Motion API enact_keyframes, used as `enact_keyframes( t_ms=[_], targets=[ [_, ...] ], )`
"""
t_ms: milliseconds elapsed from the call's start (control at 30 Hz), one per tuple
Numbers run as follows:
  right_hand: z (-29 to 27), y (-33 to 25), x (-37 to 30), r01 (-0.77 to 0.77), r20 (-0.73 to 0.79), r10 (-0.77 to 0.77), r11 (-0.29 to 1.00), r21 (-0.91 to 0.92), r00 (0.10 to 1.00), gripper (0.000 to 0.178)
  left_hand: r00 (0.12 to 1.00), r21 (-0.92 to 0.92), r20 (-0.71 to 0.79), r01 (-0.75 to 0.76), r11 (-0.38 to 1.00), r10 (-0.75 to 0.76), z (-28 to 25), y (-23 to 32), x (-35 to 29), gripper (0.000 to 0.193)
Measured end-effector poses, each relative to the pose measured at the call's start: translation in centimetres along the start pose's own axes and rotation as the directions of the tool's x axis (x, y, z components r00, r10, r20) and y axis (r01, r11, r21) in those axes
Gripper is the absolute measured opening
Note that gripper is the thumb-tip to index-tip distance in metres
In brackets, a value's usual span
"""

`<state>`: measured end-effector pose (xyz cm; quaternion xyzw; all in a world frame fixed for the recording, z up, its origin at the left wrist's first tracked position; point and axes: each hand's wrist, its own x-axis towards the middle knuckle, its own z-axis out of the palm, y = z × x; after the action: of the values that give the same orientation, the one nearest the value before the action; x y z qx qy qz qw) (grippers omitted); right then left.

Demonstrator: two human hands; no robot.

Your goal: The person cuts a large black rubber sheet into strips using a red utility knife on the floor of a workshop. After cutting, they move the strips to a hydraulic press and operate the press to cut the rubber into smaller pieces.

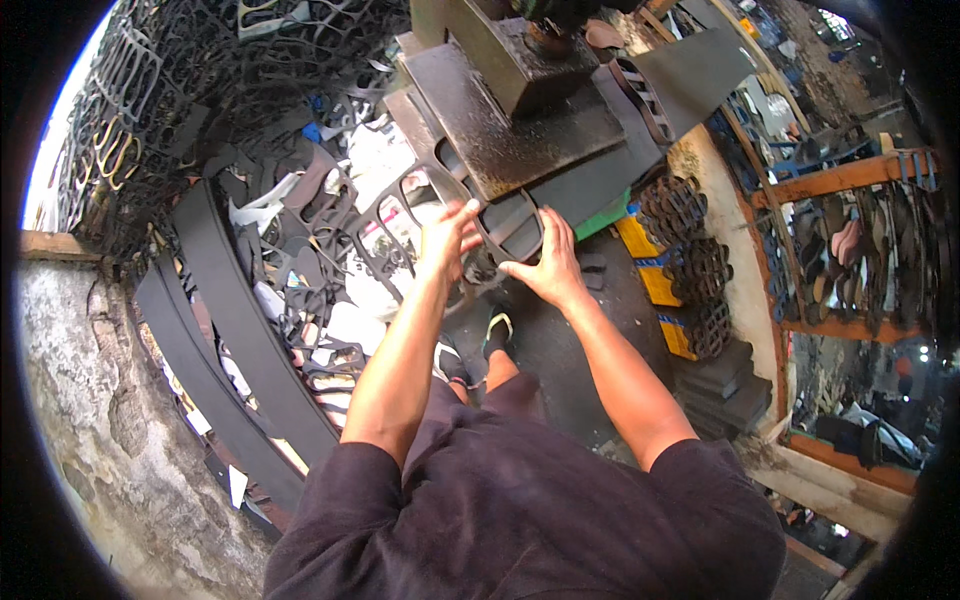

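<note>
A dark, curved cutting die with a crossbar stands on black sheet material at the near edge of a heavy press. My right hand grips its right side, thumb at the near edge and fingers along the outside. At its left side is my left hand, fingers bent around the edge where the die meets the sheet; its fingertips are partly hidden. A black cut-out strip with large openings trails off to the left of the press. To the right, the uncut black sheet extends outward.
Tangled black offcuts are heaped at the far left. Long black strips lean near a worn wall. Yellow-and-blue boxes with stacked dark pieces stand at right, beside wooden racks. My feet are below the press.
</note>
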<state>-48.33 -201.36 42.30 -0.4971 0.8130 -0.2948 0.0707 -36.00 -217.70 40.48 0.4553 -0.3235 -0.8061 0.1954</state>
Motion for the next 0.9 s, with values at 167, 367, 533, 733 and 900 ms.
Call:
enact_keyframes(
  t_ms=[167, 367, 533, 733, 900],
  targets=[
    [-0.6, 1.8, -0.1, -0.023, 0.02, 0.024, 0.999, -0.03, 1.0, 0.097, 0.974, -0.025, 0.146, -0.169, 0.985, 0.171, 0.7, 1.0, 0.7, 0.079],
    [-0.3, 2.8, -0.8, 0.037, -0.022, -0.037, 0.999, -0.006, 0.999, 0.091, 0.976, -0.046, 0.184, -0.108, 0.993, 0.114, 0.2, 0.9, 0.6, 0.074],
    [-0.3, 3.1, -0.8, 0.018, 0.027, -0.018, 1.0, 0.016, 0.999, 0.087, 0.982, -0.046, 0.175, -0.066, 0.997, 0.073, 0.0, 1.0, 1.1, 0.072],
    [-2.7, 6.1, 0.2, -0.095, 0.059, 0.113, 0.964, -0.248, 0.992, 0.076, 0.981, 0.011, 0.169, -0.101, 0.995, 0.098, 2.1, 1.5, 1.0, 0.075],
    [-3.2, 7.7, 3.9, -0.156, 0.039, 0.173, 0.95, -0.271, 0.984, 0.078, 0.765, 0.513, -0.462, -0.183, 0.838, 0.45, -3.6, -0.4, 3.9, 0.058]
  ],
)
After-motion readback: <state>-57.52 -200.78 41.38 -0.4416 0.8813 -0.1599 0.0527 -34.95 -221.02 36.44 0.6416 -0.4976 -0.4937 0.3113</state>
